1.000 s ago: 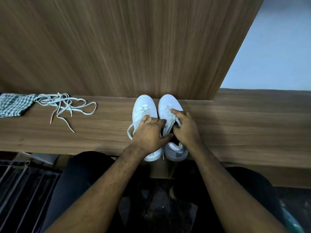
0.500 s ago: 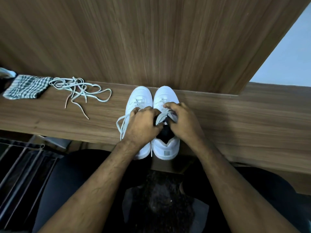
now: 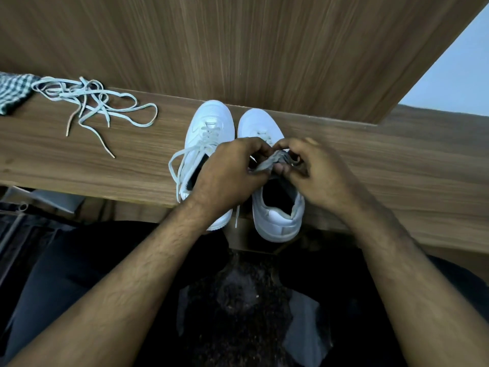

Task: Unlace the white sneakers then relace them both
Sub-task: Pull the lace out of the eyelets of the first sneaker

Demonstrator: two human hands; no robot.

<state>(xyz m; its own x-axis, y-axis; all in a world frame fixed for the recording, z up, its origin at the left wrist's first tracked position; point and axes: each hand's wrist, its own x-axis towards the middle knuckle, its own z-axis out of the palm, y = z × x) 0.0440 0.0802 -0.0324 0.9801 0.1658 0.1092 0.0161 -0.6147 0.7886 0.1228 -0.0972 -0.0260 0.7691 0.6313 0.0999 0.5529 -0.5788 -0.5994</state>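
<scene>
Beside the left sneaker [image 3: 209, 144], both hands [image 3: 230, 170] [image 3: 309, 170] pinched the right sneaker's [image 3: 275, 207] limp, soft lace [image 3: 267, 164], probably best gripped near its tip.

Both forearms are being shown bare and hairy, with no sleeves, watch or rings seen on the left hand [image 3: 227, 173] or the right hand [image 3: 315, 173]; dark trousers [image 3: 66, 274] are being worn over the legs below

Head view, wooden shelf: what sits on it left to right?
Checked cloth → loose white shoelace → left white sneaker → right white sneaker, with both hands working at its lace.
</scene>
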